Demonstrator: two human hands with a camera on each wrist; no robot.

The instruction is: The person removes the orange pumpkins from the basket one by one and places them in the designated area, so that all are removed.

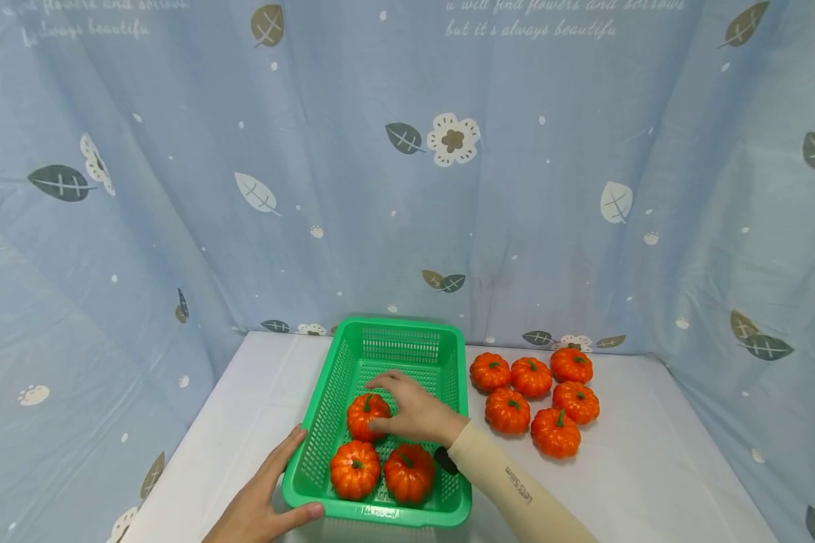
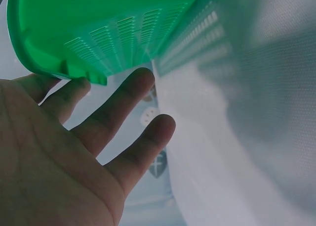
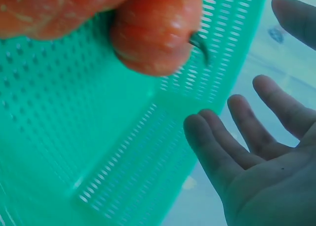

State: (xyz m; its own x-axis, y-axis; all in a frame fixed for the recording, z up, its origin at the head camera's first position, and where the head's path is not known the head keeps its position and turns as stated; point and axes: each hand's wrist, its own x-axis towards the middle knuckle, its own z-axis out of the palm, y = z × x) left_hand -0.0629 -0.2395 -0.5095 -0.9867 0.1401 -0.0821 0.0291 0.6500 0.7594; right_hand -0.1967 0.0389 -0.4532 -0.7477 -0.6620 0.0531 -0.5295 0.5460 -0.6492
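A green plastic basket (image 1: 465, 377) stands on the white table with three small orange pumpkins in it. Over the basket, my right hand (image 1: 414, 409) reaches beside the rearmost pumpkin (image 1: 364, 415). In the right wrist view, its spread fingers (image 3: 252, 157) are apart from a pumpkin (image 3: 153, 33) with a green stem. At the basket's near left corner is my left hand (image 1: 261, 501), its thumb at the front rim and its other fingers along the left side. The left wrist view shows that hand's fingers (image 2: 118, 107) fairly straight, some touching the rim.
Several more pumpkins (image 1: 507, 411) lie grouped on the table (image 1: 625, 467) to the right of the basket. A blue curtain (image 1: 536, 188) printed with leaves and flowers hangs behind and at both sides. A sleeve (image 1: 509, 483) covers the right forearm.
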